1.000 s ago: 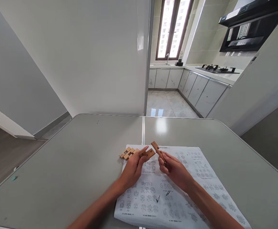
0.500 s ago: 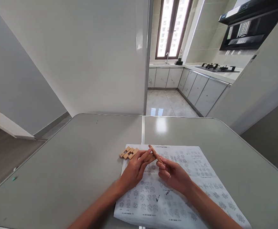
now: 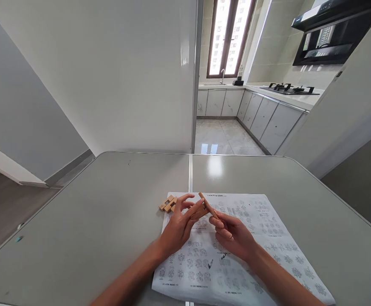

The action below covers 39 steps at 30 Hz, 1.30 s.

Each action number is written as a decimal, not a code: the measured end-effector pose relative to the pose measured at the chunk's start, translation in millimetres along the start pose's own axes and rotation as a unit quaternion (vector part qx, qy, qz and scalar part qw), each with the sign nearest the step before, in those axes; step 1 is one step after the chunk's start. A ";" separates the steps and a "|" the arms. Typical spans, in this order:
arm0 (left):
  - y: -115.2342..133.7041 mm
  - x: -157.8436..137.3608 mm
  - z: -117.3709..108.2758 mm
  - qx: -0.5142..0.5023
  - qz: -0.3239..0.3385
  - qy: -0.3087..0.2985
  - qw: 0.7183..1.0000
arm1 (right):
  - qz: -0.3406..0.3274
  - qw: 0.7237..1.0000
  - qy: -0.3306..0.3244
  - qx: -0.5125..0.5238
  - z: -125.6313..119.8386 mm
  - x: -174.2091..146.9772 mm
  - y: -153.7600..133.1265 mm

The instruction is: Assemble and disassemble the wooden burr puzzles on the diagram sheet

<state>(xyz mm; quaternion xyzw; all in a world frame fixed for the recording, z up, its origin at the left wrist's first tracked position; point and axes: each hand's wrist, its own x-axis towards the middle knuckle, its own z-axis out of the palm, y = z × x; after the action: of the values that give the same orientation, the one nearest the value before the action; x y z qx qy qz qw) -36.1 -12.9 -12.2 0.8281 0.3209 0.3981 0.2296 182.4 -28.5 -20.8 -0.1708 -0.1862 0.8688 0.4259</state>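
Observation:
My left hand (image 3: 181, 219) pinches a flat wooden puzzle piece (image 3: 199, 212) between thumb and forefinger, its other fingers lifted and spread. A second, thin wooden puzzle piece (image 3: 208, 205) stands tilted against the first one's right end. My right hand (image 3: 231, 231) grips that second piece near its lower end, with the fingers curled. Both pieces are held above a printed sheet (image 3: 236, 272). Left of my left hand lie more notched wooden pieces (image 3: 167, 204), side by side at the sheet's upper left corner and partly hidden by my fingers.
The sheet of small puzzle diagrams lies on a grey table (image 3: 77, 238) with a seam down its middle. A small green bit (image 3: 18, 239) is near the left edge. Beyond the table are a white wall (image 3: 134, 76) and a kitchen with a stove (image 3: 290, 89).
The free fingers of my left hand have lifted and spread, covering more of the wooden pieces on the left. The two held pieces have barely shifted.

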 end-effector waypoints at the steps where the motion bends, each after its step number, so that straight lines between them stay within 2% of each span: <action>1: 0.2 0.3 -0.2 0.002 0.000 0.000 1.000 | 0.001 1.000 -0.001 0.002 0.2 -0.1 -0.3; 12: -0.2 2.0 -4.3 -0.012 0.008 -0.022 1.000 | 0.015 1.000 -0.005 -0.015 2.1 -1.4 -0.5; 16: 0.2 3.1 -6.1 -0.020 0.027 -0.026 0.999 | 0.018 0.999 -0.030 0.011 -0.3 -0.2 1.0; 23: -1.4 3.1 -4.3 -0.026 0.056 0.000 0.998 | 0.002 0.994 -0.075 0.076 -2.0 -0.4 7.8; 39: 1.6 5.0 -5.8 -0.027 0.072 0.000 0.997 | -0.014 0.998 -0.052 0.036 2.3 -3.8 2.3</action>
<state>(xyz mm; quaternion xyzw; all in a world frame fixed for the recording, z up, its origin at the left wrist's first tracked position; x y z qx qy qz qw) -37.9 -9.7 -5.3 0.8425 0.2499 0.4223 0.2224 182.0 -33.3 -19.3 -0.1074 -0.1794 0.8764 0.4338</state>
